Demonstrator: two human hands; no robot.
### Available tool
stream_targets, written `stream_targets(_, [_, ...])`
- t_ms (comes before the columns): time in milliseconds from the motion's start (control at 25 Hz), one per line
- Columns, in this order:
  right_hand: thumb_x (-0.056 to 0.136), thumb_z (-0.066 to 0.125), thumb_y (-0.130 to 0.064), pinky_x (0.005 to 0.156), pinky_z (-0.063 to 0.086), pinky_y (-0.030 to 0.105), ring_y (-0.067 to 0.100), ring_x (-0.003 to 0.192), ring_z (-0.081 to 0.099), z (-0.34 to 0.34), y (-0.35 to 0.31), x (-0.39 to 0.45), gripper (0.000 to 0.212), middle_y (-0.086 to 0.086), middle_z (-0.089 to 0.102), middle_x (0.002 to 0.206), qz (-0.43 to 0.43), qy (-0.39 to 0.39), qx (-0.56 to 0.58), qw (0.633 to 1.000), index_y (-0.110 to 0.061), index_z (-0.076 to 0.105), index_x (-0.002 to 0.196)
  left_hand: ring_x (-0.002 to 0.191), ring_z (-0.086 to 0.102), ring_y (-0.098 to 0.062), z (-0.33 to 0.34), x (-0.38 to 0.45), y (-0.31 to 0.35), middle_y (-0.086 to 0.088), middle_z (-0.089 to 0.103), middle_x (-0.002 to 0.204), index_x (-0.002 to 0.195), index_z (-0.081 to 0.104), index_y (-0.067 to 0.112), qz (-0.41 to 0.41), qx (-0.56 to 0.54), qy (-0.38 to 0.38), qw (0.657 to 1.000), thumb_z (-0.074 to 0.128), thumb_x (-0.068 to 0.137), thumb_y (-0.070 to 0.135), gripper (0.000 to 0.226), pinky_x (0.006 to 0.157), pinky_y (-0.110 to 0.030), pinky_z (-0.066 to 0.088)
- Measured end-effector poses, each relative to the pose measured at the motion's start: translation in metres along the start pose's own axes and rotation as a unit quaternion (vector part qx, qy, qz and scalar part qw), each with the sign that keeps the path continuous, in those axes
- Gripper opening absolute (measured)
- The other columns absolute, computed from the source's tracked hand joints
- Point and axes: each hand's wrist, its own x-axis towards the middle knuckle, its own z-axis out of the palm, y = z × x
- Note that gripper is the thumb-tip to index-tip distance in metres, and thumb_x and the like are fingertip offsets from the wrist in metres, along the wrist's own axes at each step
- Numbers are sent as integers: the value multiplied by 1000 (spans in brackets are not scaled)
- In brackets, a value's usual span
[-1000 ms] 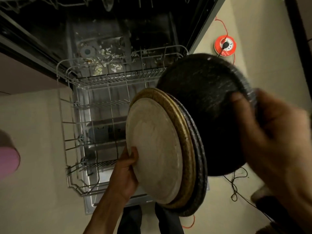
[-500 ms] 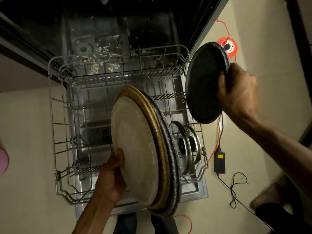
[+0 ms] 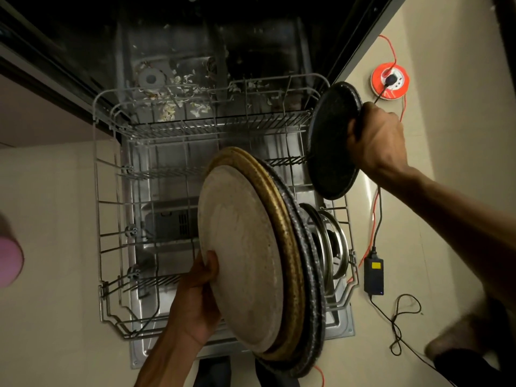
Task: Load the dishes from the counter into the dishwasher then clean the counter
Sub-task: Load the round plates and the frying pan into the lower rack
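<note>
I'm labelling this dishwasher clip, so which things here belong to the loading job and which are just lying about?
Belongs to the job:
round black speckled plate in the right hand
stack of beige, gold-rimmed and dark plates in the left hand
grey wire dishwasher rack
shiny steel plates standing in it

Lying about:
orange extension reel
black power adapter
pink object, left edge

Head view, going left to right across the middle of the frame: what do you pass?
Pink object at the frame edge → left wall of the wire rack → beige plate held by the left hand → steel dishes → black power adapter.
</note>
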Motion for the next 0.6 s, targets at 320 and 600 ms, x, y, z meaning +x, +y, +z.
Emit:
stream_targets(320, [98, 49, -13, 68, 46, 34, 24, 82, 56, 6, -4, 26, 21, 10, 56, 93, -2, -22, -31, 999, 0, 56, 112, 79, 72, -28, -6, 2, -7, -10, 74, 95, 104, 73, 19, -8, 5, -10, 1000, 99, 19, 35, 90, 58, -40, 58])
stream_targets(600, [97, 50, -18, 73, 40, 32, 35, 99, 57, 5, -4, 49, 34, 21, 61, 115, 36, -18, -47, 998, 2, 50, 125, 82, 73, -26, -2, 6, -3, -8, 74, 97, 107, 70, 19, -1, 8, 1, 1000, 100, 19, 38, 95, 61, -40, 59])
